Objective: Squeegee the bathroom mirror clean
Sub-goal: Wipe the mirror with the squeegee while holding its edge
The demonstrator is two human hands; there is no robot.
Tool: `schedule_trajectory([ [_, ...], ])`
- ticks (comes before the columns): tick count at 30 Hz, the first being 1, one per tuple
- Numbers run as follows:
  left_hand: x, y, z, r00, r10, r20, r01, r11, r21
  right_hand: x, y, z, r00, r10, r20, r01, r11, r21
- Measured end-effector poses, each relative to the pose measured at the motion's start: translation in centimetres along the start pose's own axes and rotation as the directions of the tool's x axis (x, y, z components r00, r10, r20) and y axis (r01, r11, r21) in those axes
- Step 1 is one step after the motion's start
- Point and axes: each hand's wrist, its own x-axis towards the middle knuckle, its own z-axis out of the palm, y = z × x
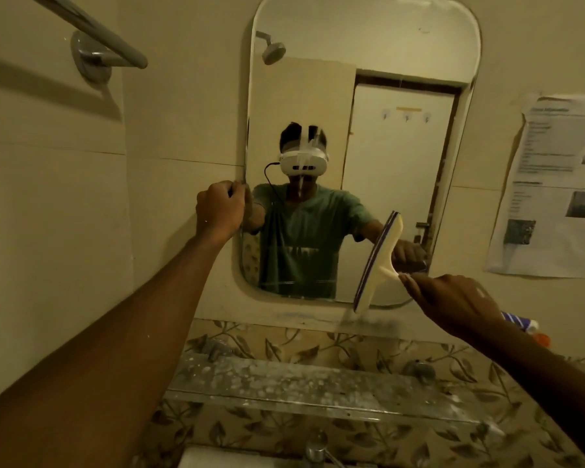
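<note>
Squeegee (380, 261) is held by its handle in the curled fingers of the right hand (453, 302), lower right of the frame. Its blade is stood near-vertical over the lower right corner of the mirror (385, 146), and contact with the glass cannot be told. Left hand (218, 211), centre left, is braced on the mirror's left edge, fingers curled round it. Most glass is judged clear, but a white run (301, 177) down the middle and faint lines (294, 282) near the bottom edge are left, so more passes are needed.

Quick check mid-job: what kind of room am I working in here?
A bathroom, most likely: a wall mirror reflecting a shower head, a towel rail to its left, and a tap over a basin below.
</note>
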Motion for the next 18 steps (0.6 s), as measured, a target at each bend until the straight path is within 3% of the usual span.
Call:
schedule_trajectory([
  [5, -0.4, 0.1, 0.2, 1.0, -0.02, -0.019, 0.019, 0.999, -0.03, 4.0, -4.3, 0.2, 0.989, -0.119, -0.084, 0.125, 0.99, 0.07],
  [7, -0.5, 0.2, 0.3, 1.0, -0.015, -0.024, 0.015, 0.999, -0.035, 7.3, -7.9, 0.3, 0.97, -0.202, -0.135, 0.207, 0.978, 0.029],
  [10, -0.7, 0.1, 0.3, 0.999, -0.03, -0.023, 0.029, 0.997, -0.066, 11.7, -12.9, -1.1, 0.948, -0.205, -0.244, 0.198, 0.979, -0.052],
  [13, -0.6, -0.4, -0.1, 1.0, -0.014, 0.002, 0.014, 0.995, -0.097, 11.7, -10.6, -2.5, 0.955, -0.22, -0.198, 0.217, 0.975, -0.036],
  [15, -0.5, -0.7, -0.3, 0.999, 0.01, 0.035, -0.006, 0.993, -0.118, 9.1, -5.3, -2.7, 0.971, -0.106, -0.213, 0.101, 0.994, -0.036],
  [18, -0.3, -0.8, -0.2, 0.998, 0.04, 0.045, -0.036, 0.996, -0.077, 4.7, 1.5, -3.9, 0.953, 0.237, -0.187, -0.24, 0.971, 0.007],
])
